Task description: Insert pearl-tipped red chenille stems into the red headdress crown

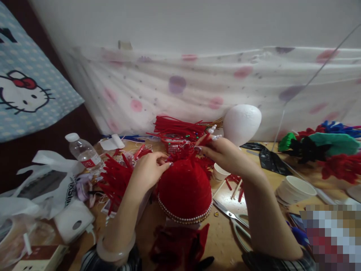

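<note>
A red rounded headpiece (184,186) stands in the middle of the table, with a string of pearls (186,219) round its lower edge. Red fuzzy pieces rise from its top. My left hand (153,165) is at the upper left of the headpiece, thumb and fingers curled near one another; what lies between them is too small to tell. At the upper right, my right hand (217,150) pinches a red fuzzy piece (207,140) above the crown. White beads (214,131) show just beyond its fingers.
Scissors (231,215) lie right of the headpiece. Paper cups (295,189), a white foam form (242,124) and coloured fuzzy flowers (341,165) are farther right. Red stems (115,180), a water bottle (84,152) and plastic bags (47,184) crowd the left. A red basket (176,146) stands behind.
</note>
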Motion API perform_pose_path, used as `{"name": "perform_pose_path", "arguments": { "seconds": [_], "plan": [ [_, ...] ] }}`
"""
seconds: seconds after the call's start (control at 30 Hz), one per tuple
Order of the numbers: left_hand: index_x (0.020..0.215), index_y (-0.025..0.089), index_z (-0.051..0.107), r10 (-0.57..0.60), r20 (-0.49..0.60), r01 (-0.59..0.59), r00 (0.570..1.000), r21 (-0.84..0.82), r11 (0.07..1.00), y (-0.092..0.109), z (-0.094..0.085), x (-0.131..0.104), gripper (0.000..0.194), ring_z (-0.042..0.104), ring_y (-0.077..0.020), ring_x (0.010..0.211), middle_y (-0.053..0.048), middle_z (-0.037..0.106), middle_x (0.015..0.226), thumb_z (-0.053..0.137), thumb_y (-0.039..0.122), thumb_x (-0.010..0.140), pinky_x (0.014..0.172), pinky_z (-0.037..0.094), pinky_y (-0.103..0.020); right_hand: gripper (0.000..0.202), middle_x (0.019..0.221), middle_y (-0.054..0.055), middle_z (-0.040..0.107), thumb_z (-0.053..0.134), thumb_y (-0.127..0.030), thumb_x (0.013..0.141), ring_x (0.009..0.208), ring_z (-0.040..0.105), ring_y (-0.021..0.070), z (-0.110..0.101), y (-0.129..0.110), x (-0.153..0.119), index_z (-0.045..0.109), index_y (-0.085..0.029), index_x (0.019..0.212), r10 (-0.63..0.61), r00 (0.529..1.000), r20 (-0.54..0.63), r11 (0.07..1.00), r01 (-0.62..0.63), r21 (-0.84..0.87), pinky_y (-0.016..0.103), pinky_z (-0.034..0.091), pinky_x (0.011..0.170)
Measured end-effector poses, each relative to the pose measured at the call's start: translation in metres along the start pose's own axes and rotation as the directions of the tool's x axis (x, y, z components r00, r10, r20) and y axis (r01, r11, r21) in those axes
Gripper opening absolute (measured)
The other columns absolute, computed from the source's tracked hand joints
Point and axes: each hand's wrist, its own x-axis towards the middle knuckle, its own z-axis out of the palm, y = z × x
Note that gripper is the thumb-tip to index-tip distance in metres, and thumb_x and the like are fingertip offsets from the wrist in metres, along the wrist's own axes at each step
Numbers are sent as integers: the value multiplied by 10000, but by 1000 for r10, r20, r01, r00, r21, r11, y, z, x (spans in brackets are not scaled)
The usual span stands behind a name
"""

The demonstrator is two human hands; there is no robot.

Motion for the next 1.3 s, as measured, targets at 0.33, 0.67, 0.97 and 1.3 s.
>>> {"name": "perform_pose_path", "arguments": {
  "seconds": [0.33,0.67,0.97,1.3],
  "plan": [
    [988,182,729,323,47,-285,945,-369,885,3,23,74,303,673,-204,929,-75,742,1001,744,213,687,822,517,-329,197,666,3,620,614,-341,823,611,516,120,15,24,15,682,-172,749,8,992,-128,970,23,240,264,393,566],
    [940,151,751,253,163,-159,954,-442,883,4,21,86,222,693,-180,790,-83,771,892,679,148,730,746,534,-331,159,714,-10,654,588,-273,848,641,534,117,34,46,24,716,-179,850,-42,984,-173,985,70,157,253,403,626],
    [893,174,749,201,168,-108,965,-445,889,5,18,88,173,698,-190,824,-77,772,911,696,154,730,756,542,-350,173,741,-14,673,578,-273,859,673,554,121,44,53,29,734,-206,892,-96,990,-99,969,115,219,253,424,662],
    [894,165,733,162,176,-73,971,-426,902,5,16,86,159,689,-178,784,-62,762,856,675,145,747,741,539,-337,189,790,3,710,577,-271,841,734,604,156,50,56,30,744,-202,895,-69,995,-73,967,85,240,284,453,718]
  ]
}}
